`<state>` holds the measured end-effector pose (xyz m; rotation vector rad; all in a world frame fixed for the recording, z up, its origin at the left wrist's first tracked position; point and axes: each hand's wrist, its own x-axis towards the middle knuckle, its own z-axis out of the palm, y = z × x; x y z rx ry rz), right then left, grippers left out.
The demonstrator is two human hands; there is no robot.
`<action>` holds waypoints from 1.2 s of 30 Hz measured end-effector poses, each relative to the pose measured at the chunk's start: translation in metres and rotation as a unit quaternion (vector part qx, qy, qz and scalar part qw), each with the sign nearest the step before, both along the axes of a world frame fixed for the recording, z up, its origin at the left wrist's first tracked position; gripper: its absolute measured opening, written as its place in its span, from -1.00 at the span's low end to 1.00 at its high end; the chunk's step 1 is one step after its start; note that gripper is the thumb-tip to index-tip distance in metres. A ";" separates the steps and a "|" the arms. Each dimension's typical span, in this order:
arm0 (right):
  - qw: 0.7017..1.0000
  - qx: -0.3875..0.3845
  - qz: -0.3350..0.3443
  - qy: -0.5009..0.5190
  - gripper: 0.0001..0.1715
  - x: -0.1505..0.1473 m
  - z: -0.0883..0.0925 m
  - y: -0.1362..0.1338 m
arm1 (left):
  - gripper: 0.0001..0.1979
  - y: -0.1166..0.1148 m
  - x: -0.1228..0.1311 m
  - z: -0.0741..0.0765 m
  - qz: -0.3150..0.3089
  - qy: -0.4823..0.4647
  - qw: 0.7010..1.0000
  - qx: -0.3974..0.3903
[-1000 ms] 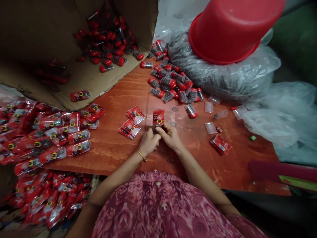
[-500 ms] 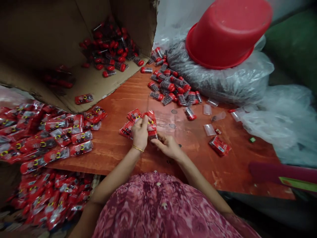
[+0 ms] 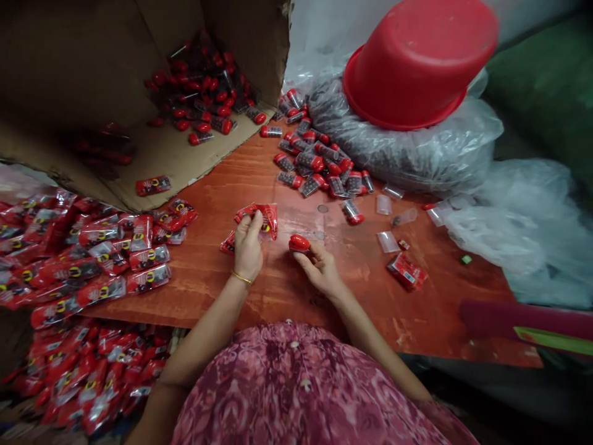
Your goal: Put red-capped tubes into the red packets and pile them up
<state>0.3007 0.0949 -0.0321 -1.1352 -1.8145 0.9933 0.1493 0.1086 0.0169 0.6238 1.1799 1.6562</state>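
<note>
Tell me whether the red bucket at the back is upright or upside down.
Upside down. The red bucket rests mouth-down and tilted on the clear plastic bag of dark contents; its closed base points up.

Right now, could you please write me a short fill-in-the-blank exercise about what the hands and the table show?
1. The left hand holds a red ____.
2. The right hand holds a small vial with a ____ cap.
3. The upturned red tub rests on a clear plastic ____.
4. More vials lie inside the open ____ box at the far left.

Missing words: packet; red; bag; cardboard
</note>
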 end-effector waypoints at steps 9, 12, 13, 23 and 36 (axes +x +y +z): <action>0.996 0.087 -0.003 -0.023 -0.83 -0.007 -0.009 0.000 | -0.78 0.022 0.033 -0.003 -0.148 0.416 0.897 -0.035; 0.997 0.068 -0.025 -0.017 -0.76 -0.005 -0.017 -0.002 | -0.83 0.019 0.040 -0.014 -0.196 0.478 0.853 -0.070; 0.997 0.066 -0.030 -0.014 -0.74 -0.005 -0.019 -0.003 | -0.84 0.018 0.042 -0.015 -0.205 0.487 0.846 -0.076; 0.996 0.085 -0.027 -0.031 -0.82 -0.005 -0.013 0.001 | -0.88 0.030 0.043 -0.024 -0.181 0.419 0.889 -0.041; 0.947 -0.106 -0.203 0.224 -0.77 0.040 0.031 0.016 | -0.79 0.002 0.002 -0.008 -0.267 0.185 0.946 -0.015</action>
